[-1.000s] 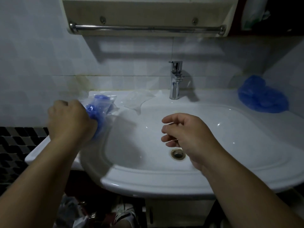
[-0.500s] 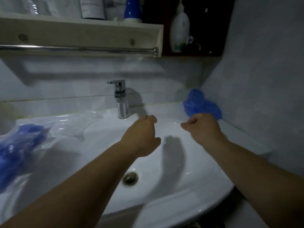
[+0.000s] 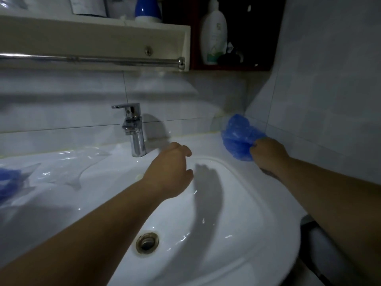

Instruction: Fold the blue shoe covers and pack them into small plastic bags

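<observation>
A crumpled heap of blue shoe covers point(image 3: 237, 137) lies in the back right corner of the white sink point(image 3: 274, 223) ledge, against the tiled wall. My right hand point(image 3: 268, 153) reaches into that heap and pinches its near edge with curled fingers. My left hand point(image 3: 171, 172) hovers over the basin near the tap, fingers loosely curled and holding nothing. At the far left edge a clear plastic bag holding blue shoe covers point(image 3: 8, 182) lies on the ledge, and several empty clear plastic bags point(image 3: 68, 168) lie beside it.
A chrome tap point(image 3: 134, 131) stands at the back of the basin; the drain point(image 3: 147, 242) is near the front. A shelf with a metal towel rail point(image 3: 92, 59) hangs above. A white lotion bottle point(image 3: 213, 32) stands in a dark niche at upper right.
My left hand let go of the packed bag at the left and moved over the basin. My right hand travelled right and took hold of the blue heap. The view swung right.
</observation>
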Action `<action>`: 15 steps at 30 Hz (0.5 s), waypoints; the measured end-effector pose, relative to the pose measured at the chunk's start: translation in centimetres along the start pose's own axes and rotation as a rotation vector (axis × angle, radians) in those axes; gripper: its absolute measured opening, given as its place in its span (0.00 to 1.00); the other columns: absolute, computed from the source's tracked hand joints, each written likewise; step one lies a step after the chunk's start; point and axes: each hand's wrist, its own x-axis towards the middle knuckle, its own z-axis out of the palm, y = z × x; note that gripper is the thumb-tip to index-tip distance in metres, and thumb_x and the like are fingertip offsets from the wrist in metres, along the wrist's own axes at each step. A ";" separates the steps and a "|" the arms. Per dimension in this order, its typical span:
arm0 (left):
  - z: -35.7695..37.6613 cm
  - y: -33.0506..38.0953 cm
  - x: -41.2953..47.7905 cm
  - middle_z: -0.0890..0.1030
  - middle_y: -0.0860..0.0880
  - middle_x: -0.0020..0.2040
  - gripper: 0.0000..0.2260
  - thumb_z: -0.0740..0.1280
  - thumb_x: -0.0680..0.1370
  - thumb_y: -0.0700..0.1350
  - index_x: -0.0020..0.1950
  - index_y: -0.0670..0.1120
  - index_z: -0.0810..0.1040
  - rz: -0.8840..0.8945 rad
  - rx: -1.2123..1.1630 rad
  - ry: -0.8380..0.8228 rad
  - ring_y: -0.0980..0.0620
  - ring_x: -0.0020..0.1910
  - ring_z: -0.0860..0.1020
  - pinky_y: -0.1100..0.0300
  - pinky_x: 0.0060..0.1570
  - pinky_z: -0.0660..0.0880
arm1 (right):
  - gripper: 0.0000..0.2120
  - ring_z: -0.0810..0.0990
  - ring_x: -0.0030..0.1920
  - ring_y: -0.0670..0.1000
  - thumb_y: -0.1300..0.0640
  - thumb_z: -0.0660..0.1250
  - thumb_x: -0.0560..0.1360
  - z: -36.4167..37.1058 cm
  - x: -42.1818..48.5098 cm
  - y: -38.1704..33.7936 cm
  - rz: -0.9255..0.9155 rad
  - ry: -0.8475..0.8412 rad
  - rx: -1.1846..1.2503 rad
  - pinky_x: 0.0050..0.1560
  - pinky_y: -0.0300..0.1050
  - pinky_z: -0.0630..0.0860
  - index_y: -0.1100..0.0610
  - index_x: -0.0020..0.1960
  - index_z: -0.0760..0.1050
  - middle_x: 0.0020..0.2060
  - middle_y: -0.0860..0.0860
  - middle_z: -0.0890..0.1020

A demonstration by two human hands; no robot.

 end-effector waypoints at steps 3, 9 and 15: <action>-0.5 0.1 -0.6 0.70 0.50 0.67 0.21 0.68 0.77 0.46 0.70 0.48 0.70 0.020 0.018 0.026 0.50 0.57 0.75 0.62 0.57 0.68 | 0.14 0.80 0.46 0.59 0.55 0.59 0.76 -2.4 -1.3 -0.8 -0.075 0.121 0.067 0.51 0.54 0.79 0.57 0.57 0.77 0.48 0.57 0.82; -3.2 0.4 -3.4 0.74 0.52 0.66 0.20 0.70 0.76 0.47 0.68 0.50 0.73 0.015 -0.080 0.100 0.54 0.62 0.74 0.62 0.60 0.70 | 0.03 0.80 0.44 0.54 0.59 0.70 0.72 -8.1 -8.9 -4.8 -0.120 0.270 0.538 0.47 0.45 0.77 0.56 0.46 0.80 0.41 0.52 0.82; -6.2 -0.2 -9.8 0.74 0.56 0.64 0.38 0.79 0.64 0.55 0.70 0.57 0.67 -0.147 -0.546 -0.013 0.57 0.61 0.74 0.61 0.57 0.73 | 0.08 0.78 0.34 0.55 0.70 0.71 0.71 -9.0 -20.3 -9.3 0.039 -0.056 1.273 0.40 0.50 0.79 0.60 0.41 0.75 0.34 0.59 0.79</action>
